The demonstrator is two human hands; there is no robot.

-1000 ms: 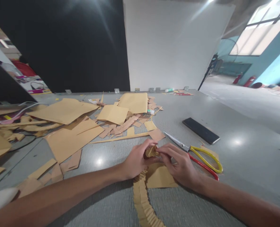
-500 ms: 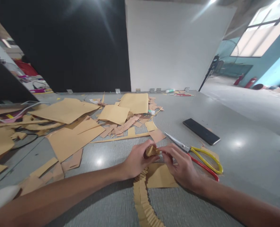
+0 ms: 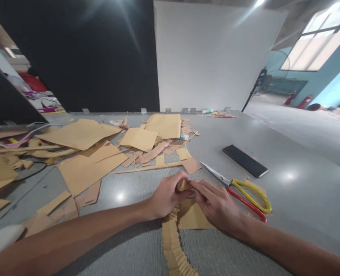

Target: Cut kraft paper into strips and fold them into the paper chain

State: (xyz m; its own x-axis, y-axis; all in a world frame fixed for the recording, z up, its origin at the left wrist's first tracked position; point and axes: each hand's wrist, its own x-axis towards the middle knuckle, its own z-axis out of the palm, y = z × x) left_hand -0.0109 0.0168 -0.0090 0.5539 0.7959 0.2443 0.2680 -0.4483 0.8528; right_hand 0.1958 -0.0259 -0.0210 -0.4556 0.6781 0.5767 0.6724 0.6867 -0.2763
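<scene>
My left hand (image 3: 167, 196) is wrapped round the upper end of a pleated tan paper strip (image 3: 174, 241), which hangs down toward the near edge of the view. At the strip's folded end, the fingers of my right hand (image 3: 217, 199) are pinched on the paper, touching the left hand's fingertips. Under and between the hands lies a flat tan paper piece (image 3: 194, 216). Scissors (image 3: 229, 182) with one yellow and one red handle rest open just right of my right hand.
A black phone (image 3: 245, 161) lies beyond the scissors. Tan paper sheets (image 3: 91, 165) and many scraps spread over the left and middle of the grey table (image 3: 307, 199). A white rounded object (image 3: 4, 239) sits at the near left. Black and white panels (image 3: 212, 57) stand behind.
The fingers of my right hand have shifted slightly left and closed in on the folded paper end. My left hand has hardly moved.
</scene>
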